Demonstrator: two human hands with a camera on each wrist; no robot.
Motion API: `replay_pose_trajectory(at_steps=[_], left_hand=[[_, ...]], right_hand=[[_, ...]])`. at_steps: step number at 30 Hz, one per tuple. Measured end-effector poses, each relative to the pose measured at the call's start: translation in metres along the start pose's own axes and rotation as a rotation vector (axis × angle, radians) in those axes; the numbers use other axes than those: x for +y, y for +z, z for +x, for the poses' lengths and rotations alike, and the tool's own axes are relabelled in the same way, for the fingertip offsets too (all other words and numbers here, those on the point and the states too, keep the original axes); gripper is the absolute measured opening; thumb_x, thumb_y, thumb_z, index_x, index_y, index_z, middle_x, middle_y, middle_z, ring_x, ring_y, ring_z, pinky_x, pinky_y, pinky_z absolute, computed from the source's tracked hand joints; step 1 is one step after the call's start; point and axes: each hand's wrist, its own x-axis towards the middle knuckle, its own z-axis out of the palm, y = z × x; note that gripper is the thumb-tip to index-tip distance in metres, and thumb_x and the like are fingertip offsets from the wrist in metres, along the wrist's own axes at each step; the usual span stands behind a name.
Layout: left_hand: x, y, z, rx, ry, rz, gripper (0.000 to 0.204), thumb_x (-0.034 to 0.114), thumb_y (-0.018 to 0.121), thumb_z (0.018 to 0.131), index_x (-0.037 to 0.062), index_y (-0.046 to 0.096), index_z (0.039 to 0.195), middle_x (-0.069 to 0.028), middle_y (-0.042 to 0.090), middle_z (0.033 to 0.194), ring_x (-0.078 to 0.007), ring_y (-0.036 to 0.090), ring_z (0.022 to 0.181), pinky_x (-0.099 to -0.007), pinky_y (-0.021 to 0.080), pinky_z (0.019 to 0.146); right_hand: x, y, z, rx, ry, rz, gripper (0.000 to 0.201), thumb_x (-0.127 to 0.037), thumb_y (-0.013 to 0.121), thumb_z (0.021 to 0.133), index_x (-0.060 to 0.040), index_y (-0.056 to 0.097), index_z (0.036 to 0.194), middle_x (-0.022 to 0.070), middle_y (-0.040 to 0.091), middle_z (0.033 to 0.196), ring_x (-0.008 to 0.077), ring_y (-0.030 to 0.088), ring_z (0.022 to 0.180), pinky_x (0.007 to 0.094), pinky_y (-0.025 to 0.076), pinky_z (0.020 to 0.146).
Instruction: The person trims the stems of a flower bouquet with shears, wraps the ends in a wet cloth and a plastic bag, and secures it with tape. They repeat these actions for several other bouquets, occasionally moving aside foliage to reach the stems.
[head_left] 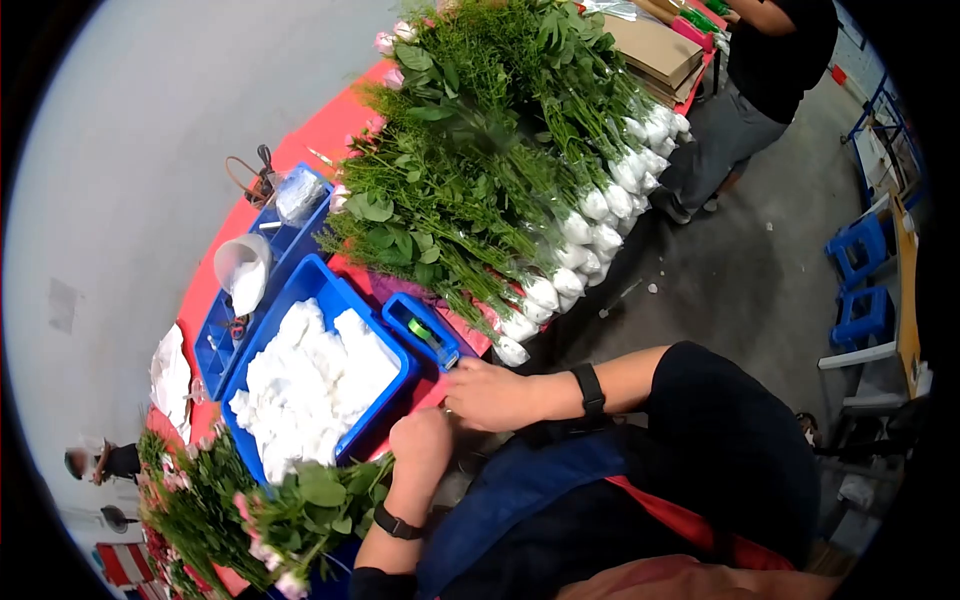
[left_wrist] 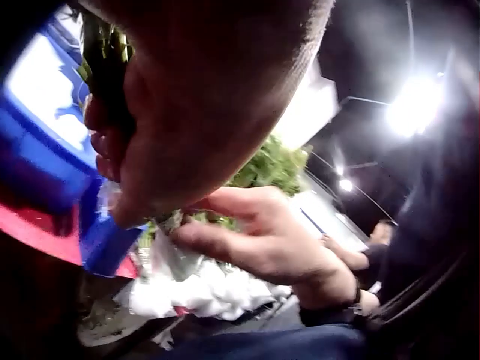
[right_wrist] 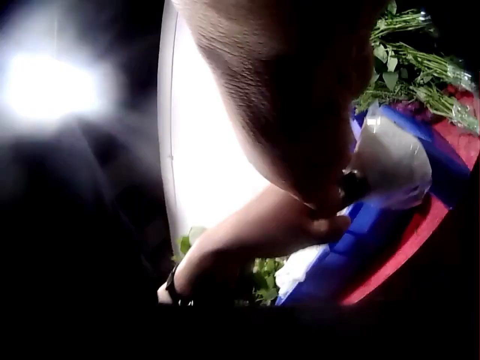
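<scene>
Head view, from the left: we see pink roses and greenery (head_left: 190,490) along the red-covered table (head_left: 350,110), then a blue divided tray (head_left: 285,240) with a white cup (head_left: 243,265) in it. Beside the tray sits a blue tub (head_left: 340,288) heaped with soft white material (head_left: 310,380). Just below the tub's near end, a leafy bunch (head_left: 320,500) with pink blooms reaches toward our left hand (head_left: 420,440). That hand, the nearer one to the leaves, has its fingers curled round green stems (left_wrist: 101,45), as the left wrist view shows; its grip is narrow.

Right beside it is our right hand (head_left: 490,395), whose thumb and forefinger pinch clear plastic (left_wrist: 176,259) at the foot of the stems, also a narrow grip. We judge the bunch's long axis to run from the leaves at lower left, through the left hand, to the plastic foot at the right hand. Right wrist view shows that foot as a clear wrap (right_wrist: 397,154) with white inside, pointing away from the leaves.

Near our fingers lies a small blue box (head_left: 402,310); farther right, rows of wrapped bundles (head_left: 480,190) end in white feet, and another person (head_left: 765,90) stands beyond.
</scene>
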Motion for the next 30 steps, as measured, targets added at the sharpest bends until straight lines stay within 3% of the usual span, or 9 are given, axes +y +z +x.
replay_pose_trajectory(at_steps=[4, 10, 13, 18, 21, 24, 27, 28, 30], left_hand=[[0.053, -0.054, 0.031, -0.163, 0.194, 0.112, 0.009, 0.014, 0.06, 0.08, 0.0088, 0.067, 0.083, -0.0091, 0.07, 0.079, -0.022, 0.07, 0.072, -0.0376, 0.055, 0.063], [0.078, -0.151, 0.065, 0.699, 0.694, 0.017, 0.031, 0.011, 0.06, 0.079, 0.0104, 0.06, 0.11, -0.0077, 0.06, 0.115, -0.0277, 0.052, 0.122, -0.0496, 0.028, 0.107], [0.056, -0.131, 0.059, 0.671, 0.609, -0.078, 0.028, 0.015, 0.06, 0.078, 0.0105, 0.061, 0.106, -0.0069, 0.06, 0.116, -0.0271, 0.052, 0.122, -0.0491, 0.03, 0.106], [-0.011, -0.065, 0.026, 0.412, 0.282, -0.169, 0.037, 0.012, 0.07, 0.074, 0.0098, 0.059, 0.11, -0.0079, 0.057, 0.116, -0.0272, 0.05, 0.12, -0.0464, 0.034, 0.101], [-0.043, -0.02, -0.016, 0.325, 0.1, -0.255, 0.04, 0.01, 0.072, 0.072, 0.0071, 0.059, 0.109, -0.0109, 0.06, 0.111, -0.0304, 0.055, 0.113, -0.0435, 0.04, 0.095], [-0.06, 0.013, -0.058, 0.213, -0.107, -0.315, 0.038, 0.011, 0.072, 0.073, 0.0059, 0.06, 0.108, -0.0124, 0.062, 0.107, -0.0305, 0.058, 0.106, -0.0414, 0.043, 0.091], [-0.07, 0.039, -0.091, 0.186, -0.232, -0.334, 0.036, 0.011, 0.068, 0.073, 0.0054, 0.06, 0.109, -0.0126, 0.062, 0.105, -0.0288, 0.058, 0.102, -0.0413, 0.042, 0.09], [-0.073, 0.043, -0.101, 0.161, -0.277, -0.356, 0.034, 0.011, 0.067, 0.074, 0.0058, 0.06, 0.107, -0.0117, 0.062, 0.102, -0.0281, 0.058, 0.1, -0.0405, 0.043, 0.087], [-0.082, 0.058, -0.12, 0.175, -0.348, -0.364, 0.03, 0.013, 0.064, 0.076, 0.0072, 0.06, 0.105, -0.0102, 0.062, 0.098, -0.0274, 0.059, 0.095, -0.0392, 0.043, 0.083]], right_hand=[[0.026, -0.02, -0.018, -0.421, 0.247, 0.265, 0.029, -0.036, 0.065, 0.076, -0.01, 0.066, 0.088, 0.0182, 0.065, 0.076, 0.0387, 0.063, 0.07, 0.0479, 0.05, 0.062], [0.07, -0.123, -0.059, 0.489, 0.607, -0.06, 0.022, -0.031, 0.067, 0.081, -0.0109, 0.066, 0.089, 0.0161, 0.065, 0.081, 0.0367, 0.063, 0.072, 0.0434, 0.051, 0.064], [0.117, -0.2, -0.078, 0.614, 1.034, -0.2, 0.035, -0.038, 0.066, 0.083, -0.0041, 0.064, 0.09, 0.0201, 0.062, 0.074, 0.0363, 0.062, 0.068, 0.0428, 0.048, 0.061], [0.241, -0.285, -0.132, 0.867, 0.996, -0.694, 0.039, -0.035, 0.064, 0.084, -0.0096, 0.062, 0.114, 0.0187, 0.067, 0.087, 0.0385, 0.065, 0.082, 0.044, 0.05, 0.071], [0.325, -0.313, -0.165, 0.805, 1.001, -0.474, 0.038, -0.031, 0.062, 0.083, -0.005, 0.063, 0.109, 0.0181, 0.066, 0.073, 0.0328, 0.067, 0.073, 0.0421, 0.05, 0.069], [0.385, -0.315, -0.184, 0.689, 0.794, -0.462, 0.037, -0.031, 0.062, 0.083, 0.0022, 0.063, 0.1, 0.0145, 0.064, 0.066, 0.0207, 0.065, 0.061, 0.0342, 0.049, 0.059], [0.51, -0.304, -0.255, 0.347, 1.043, -0.413, 0.058, -0.025, 0.061, 0.085, -0.0015, 0.046, 0.137, 0.0099, 0.061, 0.07, 0.0157, 0.056, 0.062, 0.034, 0.045, 0.055], [0.52, -0.296, -0.259, 0.17, 0.865, -0.405, 0.053, -0.015, 0.06, 0.086, -0.0028, 0.047, 0.136, 0.0073, 0.061, 0.074, 0.015, 0.057, 0.062, 0.0325, 0.046, 0.052], [0.65, -0.314, -0.342, -0.755, 0.273, -1.437, 0.032, -0.012, 0.05, 0.089, -0.0157, 0.056, 0.121, 0.0065, 0.065, 0.094, 0.0215, 0.065, 0.086, 0.0413, 0.052, 0.085]])
